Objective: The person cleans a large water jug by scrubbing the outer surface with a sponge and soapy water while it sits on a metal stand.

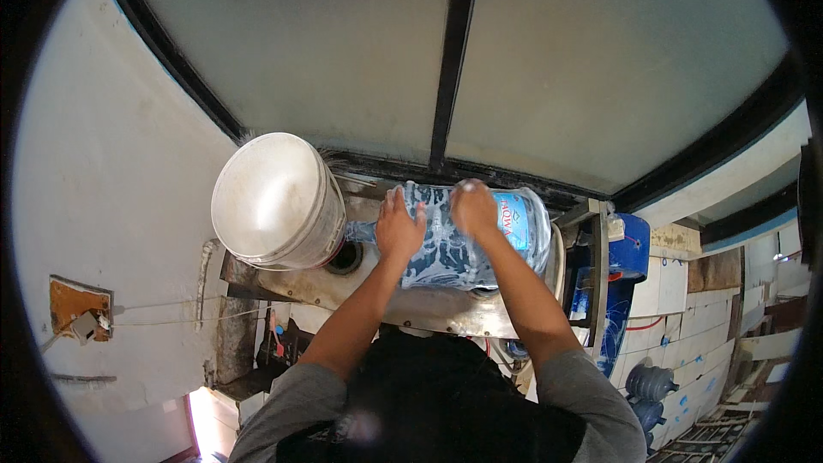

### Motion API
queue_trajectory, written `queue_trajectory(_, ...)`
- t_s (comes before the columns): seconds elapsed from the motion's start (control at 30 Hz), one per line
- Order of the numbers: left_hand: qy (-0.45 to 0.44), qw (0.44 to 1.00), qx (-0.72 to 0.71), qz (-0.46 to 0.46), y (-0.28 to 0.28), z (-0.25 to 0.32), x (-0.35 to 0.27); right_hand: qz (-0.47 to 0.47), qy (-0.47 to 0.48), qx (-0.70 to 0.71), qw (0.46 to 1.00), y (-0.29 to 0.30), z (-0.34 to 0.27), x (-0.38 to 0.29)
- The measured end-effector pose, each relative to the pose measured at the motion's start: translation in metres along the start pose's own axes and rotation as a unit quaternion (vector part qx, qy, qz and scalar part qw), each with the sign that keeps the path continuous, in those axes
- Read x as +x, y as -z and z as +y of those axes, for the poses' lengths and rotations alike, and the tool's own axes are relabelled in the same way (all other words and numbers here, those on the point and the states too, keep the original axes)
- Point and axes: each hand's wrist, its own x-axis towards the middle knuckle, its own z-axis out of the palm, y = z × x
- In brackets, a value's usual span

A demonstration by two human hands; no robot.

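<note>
A large clear blue plastic water jug (443,263), streaked with white suds, lies on its side on a stained metal counter (360,292). Its neck points left, and a blue label with writing is near its base. My left hand (400,226) rests on the jug's shoulder with fingers spread. On the upper side of the jug, my right hand (474,207) is curled and slightly blurred; whether something is inside it cannot be told. A white plastic bucket (276,199) stands left of the jug's neck, beside a dark round hole in the counter.
Frosted glass panes in a black frame (446,77) rise behind the counter. At the right are a metal rack post (599,276) and a blue plastic drum (629,245). More blue water jugs (649,382) stand low on the right. An electrical box hangs on the left wall.
</note>
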Motion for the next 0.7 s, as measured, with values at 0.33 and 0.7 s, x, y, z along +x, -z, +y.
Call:
queue_trajectory(0.33, -0.124, 0.992, -0.028, -0.025, -0.005, -0.023, -0.008, -0.082, -0.026, -0.035, 0.996, 0.009, 0.053, 0.002)
queue_trajectory(0.7, -0.066, 0.980, -0.188, -0.022, -0.002, -0.025, 0.003, 0.154, 0.245, 0.007, 0.957, -0.058, -0.051, -0.099)
